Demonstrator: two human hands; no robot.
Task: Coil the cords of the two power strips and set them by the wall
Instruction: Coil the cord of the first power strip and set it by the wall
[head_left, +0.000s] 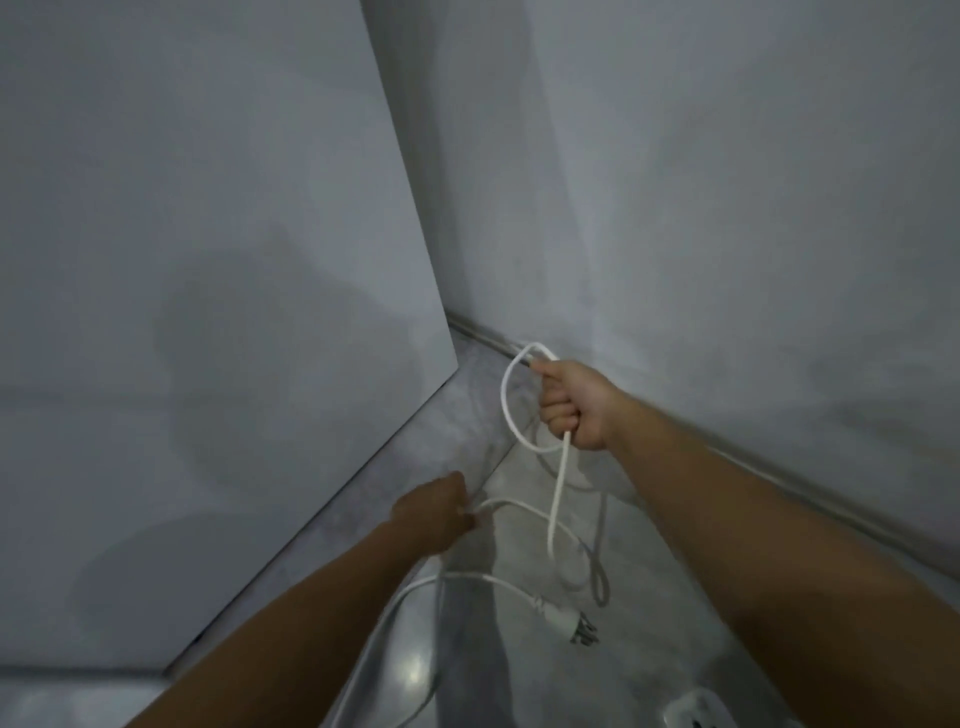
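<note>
A white power cord hangs in loops between my two hands above the floor. My right hand is a fist closed around the cord, with a loop sticking out above it near the wall. Lower down and to the left, my left hand pinches another stretch of the same cord. The cord's plug dangles below, prongs pointing right. The white corner of a power strip shows at the bottom edge; the rest of it is out of frame.
A grey wall with a baseboard runs along the right. A large flat grey panel stands on the left and meets the wall in a corner. The glossy grey floor narrows toward that corner.
</note>
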